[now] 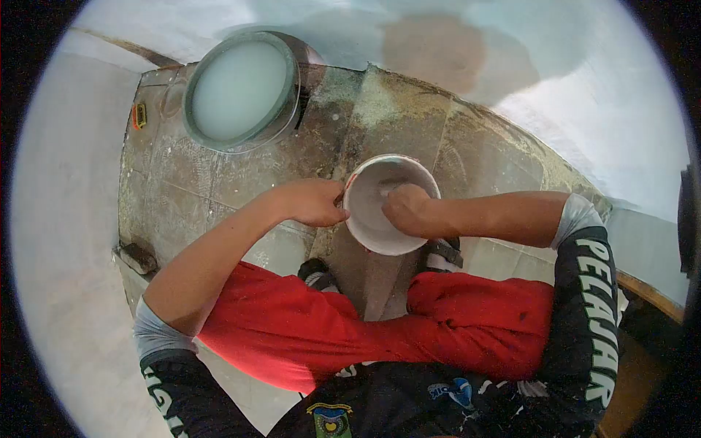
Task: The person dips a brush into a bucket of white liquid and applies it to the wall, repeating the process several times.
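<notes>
A white bucket stands between my feet, its inside coated pale grey-white. At its left rim is my left hand, with thumb and fingers closed on the edge. My right hand reaches in over the right side, fingers curled into a fist near the bucket's middle. Whatever those fingers may hold is hidden from above. I cannot make out how deep the pale material in the bucket lies.
A large round tub of cloudy whitish liquid stands at the back left. A small yellow and red object lies by the left edge of the stained tile floor. A dark block sits at the left. White walls surround the floor.
</notes>
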Available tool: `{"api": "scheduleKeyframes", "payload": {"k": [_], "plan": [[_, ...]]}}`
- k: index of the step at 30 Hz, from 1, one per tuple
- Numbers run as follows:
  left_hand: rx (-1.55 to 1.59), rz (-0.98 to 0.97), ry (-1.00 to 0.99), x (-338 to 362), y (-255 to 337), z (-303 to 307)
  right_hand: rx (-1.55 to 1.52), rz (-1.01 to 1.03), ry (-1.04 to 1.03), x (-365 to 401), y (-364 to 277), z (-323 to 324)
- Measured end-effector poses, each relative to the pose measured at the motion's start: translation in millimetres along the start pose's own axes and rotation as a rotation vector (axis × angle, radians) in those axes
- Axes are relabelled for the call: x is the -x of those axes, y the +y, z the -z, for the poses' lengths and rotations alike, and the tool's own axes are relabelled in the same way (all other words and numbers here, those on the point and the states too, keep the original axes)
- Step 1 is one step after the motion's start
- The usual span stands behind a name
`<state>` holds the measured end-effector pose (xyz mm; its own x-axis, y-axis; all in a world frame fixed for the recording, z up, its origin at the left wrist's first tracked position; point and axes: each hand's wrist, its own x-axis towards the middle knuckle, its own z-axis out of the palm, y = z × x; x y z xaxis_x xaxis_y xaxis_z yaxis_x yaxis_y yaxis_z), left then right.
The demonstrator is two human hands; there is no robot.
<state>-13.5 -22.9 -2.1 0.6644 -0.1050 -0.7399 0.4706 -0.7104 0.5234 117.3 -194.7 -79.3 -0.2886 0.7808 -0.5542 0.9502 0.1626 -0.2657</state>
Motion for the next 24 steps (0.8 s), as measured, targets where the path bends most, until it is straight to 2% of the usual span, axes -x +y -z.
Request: {"api": "scheduleKeyframes", "payload": {"k": [2,4,5,7,8,10,13,15,17,20,22,24], "plan": [[-0.013,0.036,0.015,0,-1,0,-0.034,-0.01,-0.012,0,3,7],[-0.014,0.019,0.012,-2,-4,-1,-0.11,0.088,-0.246,0,7,25],[-0.013,0.004,0.01,-4,-6,-3,-0.112,0.085,-0.245,-8,11,22],[-0.014,-0.003,0.023,-9,-13,-8,0.108,0.337,-0.361,-24,15,19],[-0.01,-0.009,0.036,-11,-16,-11,0.108,0.338,-0.362,-25,17,15],[0.003,-0.013,0.019,-8,-10,-7,-0.053,0.03,-0.327,-14,14,32],[0.001,-0.008,0.016,-4,-4,-3,-0.104,0.003,-0.236,-6,15,39],[-0.014,0.006,0.03,-5,-5,-2,-0.109,-0.014,-0.241,-2,15,45],[-0.052,0.058,-0.069,-11,-9,-3,-0.112,-0.03,-0.245,3,15,54],[-0.082,0.088,-0.063,-2,1,4,-0.115,-0.031,-0.262,15,16,74],[-0.079,0.076,-0.048,-5,-5,-1,-0.211,-0.116,-0.268,23,19,82],[-0.075,0.063,-0.033,-6,-7,-2,-0.25,-0.09,-0.222,29,28,80]]}}
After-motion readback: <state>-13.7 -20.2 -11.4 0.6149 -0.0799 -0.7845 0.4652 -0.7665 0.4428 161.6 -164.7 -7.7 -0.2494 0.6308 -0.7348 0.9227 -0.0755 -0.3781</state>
